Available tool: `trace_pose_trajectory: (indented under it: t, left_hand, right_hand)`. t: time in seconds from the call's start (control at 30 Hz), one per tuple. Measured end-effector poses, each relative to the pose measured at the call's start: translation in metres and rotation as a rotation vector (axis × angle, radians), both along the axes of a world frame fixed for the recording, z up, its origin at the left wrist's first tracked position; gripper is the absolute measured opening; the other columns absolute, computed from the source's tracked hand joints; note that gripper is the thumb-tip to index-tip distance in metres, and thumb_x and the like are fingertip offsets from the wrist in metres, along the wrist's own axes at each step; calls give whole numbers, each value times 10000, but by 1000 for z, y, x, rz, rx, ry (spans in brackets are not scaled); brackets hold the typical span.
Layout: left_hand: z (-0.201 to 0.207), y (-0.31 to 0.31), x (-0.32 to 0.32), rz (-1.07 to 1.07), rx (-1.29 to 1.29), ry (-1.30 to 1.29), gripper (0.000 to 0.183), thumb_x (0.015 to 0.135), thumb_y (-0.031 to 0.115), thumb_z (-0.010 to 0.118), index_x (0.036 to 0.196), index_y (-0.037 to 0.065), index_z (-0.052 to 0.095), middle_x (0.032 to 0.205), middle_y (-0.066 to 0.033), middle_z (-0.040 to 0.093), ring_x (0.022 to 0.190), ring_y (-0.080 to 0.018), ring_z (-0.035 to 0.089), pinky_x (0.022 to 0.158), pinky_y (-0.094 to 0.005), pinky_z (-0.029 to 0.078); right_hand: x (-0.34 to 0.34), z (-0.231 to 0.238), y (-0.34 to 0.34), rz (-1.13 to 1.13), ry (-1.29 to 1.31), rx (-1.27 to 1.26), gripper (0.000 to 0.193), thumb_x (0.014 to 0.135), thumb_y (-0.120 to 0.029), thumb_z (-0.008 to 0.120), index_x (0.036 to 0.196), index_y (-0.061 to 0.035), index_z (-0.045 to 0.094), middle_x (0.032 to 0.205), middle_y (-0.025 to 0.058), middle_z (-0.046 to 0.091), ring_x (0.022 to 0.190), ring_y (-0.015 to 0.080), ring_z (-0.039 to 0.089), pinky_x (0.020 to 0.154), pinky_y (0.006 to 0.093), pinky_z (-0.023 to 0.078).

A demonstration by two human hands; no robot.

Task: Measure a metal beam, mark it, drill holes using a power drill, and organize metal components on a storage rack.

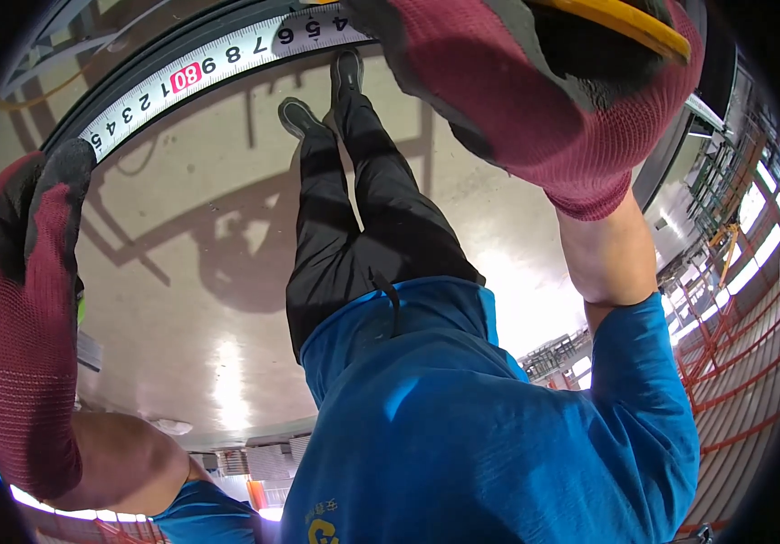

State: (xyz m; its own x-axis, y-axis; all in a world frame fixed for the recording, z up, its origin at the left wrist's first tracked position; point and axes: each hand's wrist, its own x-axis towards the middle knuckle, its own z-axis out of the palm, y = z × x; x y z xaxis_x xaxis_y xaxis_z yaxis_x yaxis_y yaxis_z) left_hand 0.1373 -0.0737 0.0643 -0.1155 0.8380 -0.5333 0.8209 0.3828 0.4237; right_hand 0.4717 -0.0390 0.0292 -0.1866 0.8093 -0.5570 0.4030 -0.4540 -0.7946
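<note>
A white tape measure blade point(236, 56) with black figures and a red mark lies along a dark bar point(150, 59) across the top of the view. My left hand point(32, 236), in a maroon and dark grey glove, pinches the blade at its left visible end. A sliver of green shows beside that glove; what it belongs to is hidden. My right hand point(535, 82), gloved alike, is raised near the top right, its fingers closed round a slim yellow stick point(621, 23). Its fingertips come close to the blade's right part; whether they touch it, I cannot tell.
Below the bar is a pale, shiny floor point(181, 344) with shadows on it. My legs and dark shoes point(299, 118) stand there. Red rails point(734, 390) and metal racks point(721, 190) are at the right. Stacked goods point(267, 461) show at the bottom.
</note>
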Motion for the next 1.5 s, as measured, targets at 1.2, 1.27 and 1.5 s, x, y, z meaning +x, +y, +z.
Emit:
trace_pose_trajectory:
  t: [1.2, 1.27, 1.5]
  left_hand:
    - [1, 5, -14, -26, -127, 45, 288, 1050, 150, 635, 1303, 14, 628, 829, 13, 649, 619, -22, 485, 545, -188, 374]
    - [2, 3, -14, -36, -107, 64, 290, 1048, 151, 639, 1303, 13, 628, 835, 12, 650, 622, -25, 487, 549, -193, 379]
    - [2, 3, -16, -40, -105, 64, 304, 1044, 164, 643, 1309, 16, 627, 855, 2, 655, 641, -37, 500, 570, -207, 396]
  right_hand:
    - [-10, -16, 3, 149, -169, 411, 428, 911, 65, 684, 1332, 15, 623, 1235, 160, 688, 1055, 241, 691, 940, 330, 543]
    - [-11, -17, 3, 156, -176, 433, 424, 912, 67, 682, 1329, 16, 625, 1230, 160, 690, 1051, 241, 692, 936, 329, 543]
    - [-9, -18, 4, 180, -216, 514, 410, 913, 76, 673, 1318, 19, 632, 1214, 159, 696, 1036, 240, 696, 924, 326, 545]
